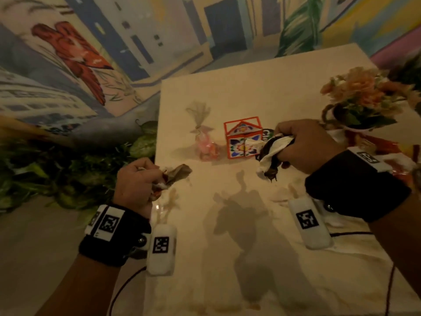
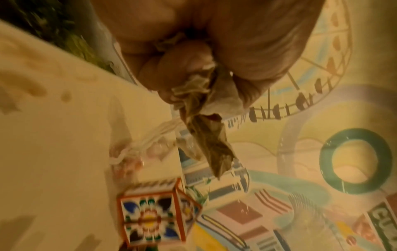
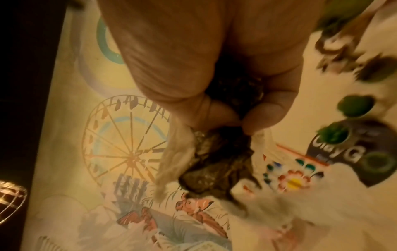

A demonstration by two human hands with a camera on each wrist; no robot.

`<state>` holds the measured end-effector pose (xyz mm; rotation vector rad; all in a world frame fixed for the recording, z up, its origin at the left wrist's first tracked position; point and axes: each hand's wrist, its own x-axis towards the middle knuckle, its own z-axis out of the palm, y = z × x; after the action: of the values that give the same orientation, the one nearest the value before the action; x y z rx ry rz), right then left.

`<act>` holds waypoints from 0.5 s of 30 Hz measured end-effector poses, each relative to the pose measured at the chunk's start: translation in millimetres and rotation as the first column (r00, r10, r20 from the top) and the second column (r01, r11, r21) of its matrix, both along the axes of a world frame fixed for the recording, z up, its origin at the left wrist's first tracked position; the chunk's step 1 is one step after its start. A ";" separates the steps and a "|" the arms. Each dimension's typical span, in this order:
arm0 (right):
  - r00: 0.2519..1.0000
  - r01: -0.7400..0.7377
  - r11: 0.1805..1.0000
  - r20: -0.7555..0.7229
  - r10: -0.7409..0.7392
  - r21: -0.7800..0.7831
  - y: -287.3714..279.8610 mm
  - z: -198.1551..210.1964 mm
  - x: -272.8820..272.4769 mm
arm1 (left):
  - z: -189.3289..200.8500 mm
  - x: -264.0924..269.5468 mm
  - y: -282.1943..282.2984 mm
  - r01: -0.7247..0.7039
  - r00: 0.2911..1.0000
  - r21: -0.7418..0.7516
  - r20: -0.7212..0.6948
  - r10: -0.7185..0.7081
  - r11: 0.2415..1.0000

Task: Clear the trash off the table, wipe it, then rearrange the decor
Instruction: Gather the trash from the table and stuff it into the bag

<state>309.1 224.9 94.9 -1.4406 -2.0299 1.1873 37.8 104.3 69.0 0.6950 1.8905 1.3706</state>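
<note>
My left hand [image 1: 145, 179] [image 2: 193, 71] hovers at the left edge of the cream table [image 1: 284, 83] and grips a crumpled brown paper scrap [image 1: 178, 173] [image 2: 206, 139] with bits of white tissue. Over the middle of the table, my right hand [image 1: 296, 147] [image 3: 232, 110] holds a bunched white tissue [image 1: 276, 145] [image 3: 174, 163] with a dark crinkled wrapper [image 1: 271, 172] [image 3: 217, 169] inside it. Behind the right hand stands a small orange-framed box with floral tiles [image 1: 242, 140] [image 2: 154, 214] [image 3: 292, 178]. To its left stands a clear gift bag of pink sweets [image 1: 206, 144] [image 2: 133, 156].
A pot of peach artificial flowers [image 1: 364, 96] stands at the table's right edge, with a red packet [image 1: 387, 144] below it. Brown stains [image 1: 170, 201] mark the table near the left hand. Green foliage [image 1: 68, 169] lies left of the table, and a painted mural [image 1: 91, 53] covers the wall.
</note>
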 end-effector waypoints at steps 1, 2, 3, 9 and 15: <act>1.000 -0.022 1.000 -0.006 0.022 0.006 -3.2 -1.7 -18.4 | -3.7 -18.6 -4.6 -0.030 0.999 -0.010 -0.029 0.030 1.000; 0.999 -0.046 0.999 -0.012 0.047 0.015 -7.6 -3.4 -38.4 | -9.2 -39.9 -9.1 -0.056 0.997 -0.022 -0.048 0.055 0.998; 0.997 -0.070 0.997 -0.019 0.071 0.027 -12.9 -5.0 -59.0 | -14.3 -60.7 -13.1 -0.072 0.996 -0.033 -0.058 0.070 0.997; 0.991 -0.131 0.991 -0.010 0.131 -0.001 -51.9 -35.4 -199.4 | -73.9 -204.4 -36.1 -0.102 0.975 -0.239 -0.216 0.050 0.966; 0.987 -0.119 0.983 0.087 0.132 -0.141 -84.2 -88.1 -329.9 | -132.4 -307.1 -52.7 0.019 0.984 -0.470 -0.149 -0.100 0.883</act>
<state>-20.8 140.7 6.8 -1.4766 -2.1702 1.3553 -269.3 51.6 -63.4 0.6286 2.2035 0.7812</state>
